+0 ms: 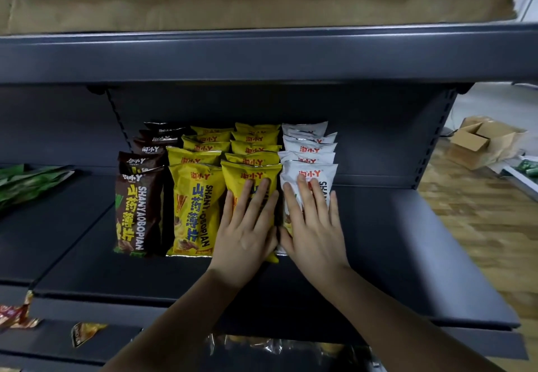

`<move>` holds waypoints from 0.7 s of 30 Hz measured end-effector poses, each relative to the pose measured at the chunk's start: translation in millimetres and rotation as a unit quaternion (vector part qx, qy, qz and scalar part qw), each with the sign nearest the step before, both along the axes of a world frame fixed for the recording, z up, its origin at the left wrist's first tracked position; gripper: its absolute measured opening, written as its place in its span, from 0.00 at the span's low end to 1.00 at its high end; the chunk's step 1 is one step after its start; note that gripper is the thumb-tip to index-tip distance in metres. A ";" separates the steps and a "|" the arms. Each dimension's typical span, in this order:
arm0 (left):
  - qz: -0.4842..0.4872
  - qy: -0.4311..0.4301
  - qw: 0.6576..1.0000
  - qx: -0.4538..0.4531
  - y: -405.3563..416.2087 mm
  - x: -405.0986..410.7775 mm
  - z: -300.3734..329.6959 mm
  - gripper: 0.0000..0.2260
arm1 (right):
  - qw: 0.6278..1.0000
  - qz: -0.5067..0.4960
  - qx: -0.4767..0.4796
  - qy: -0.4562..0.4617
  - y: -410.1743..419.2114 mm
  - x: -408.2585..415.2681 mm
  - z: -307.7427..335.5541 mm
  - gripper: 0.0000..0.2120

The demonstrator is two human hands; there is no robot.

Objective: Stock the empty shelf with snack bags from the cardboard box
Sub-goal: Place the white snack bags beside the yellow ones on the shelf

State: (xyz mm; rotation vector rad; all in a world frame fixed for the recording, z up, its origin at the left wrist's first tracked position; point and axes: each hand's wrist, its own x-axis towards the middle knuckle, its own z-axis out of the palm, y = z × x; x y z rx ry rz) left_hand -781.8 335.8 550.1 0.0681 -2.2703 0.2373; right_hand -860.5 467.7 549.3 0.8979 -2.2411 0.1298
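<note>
- Dark grey metal shelf [393, 255] carries four rows of snack bags, each row running from near the front edge back to the rear wall.
- From left: a brown row [139, 211], a yellow row [193, 208], a second yellow row [250, 170] and a white row [308, 172].
- Bags stand upright with their long axis vertical, printed faces turned toward the front edge, tops leaning slightly back.
- Left hand [247, 226] lies flat on the face of the front bag of the second yellow row, fingers straight and spread, pointing up and toward the rear wall; it grips nothing.
- Right hand [313, 223] lies likewise on the front white bag, fingers straight and slightly apart, thumb down by the bag's lower left edge.
- Both forearms reach in over the shelf's front edge, the hands just beside each other.
- Cardboard box [480, 141] sits on the wooden floor beyond the shelf's right end, flaps open.
</note>
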 end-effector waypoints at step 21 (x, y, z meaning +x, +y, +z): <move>0.007 -0.042 0.999 0.025 105.4 81.3 9.3 0.18 | 0.990 0.086 -0.079 -0.081 115.4 70.7 13.7 0.29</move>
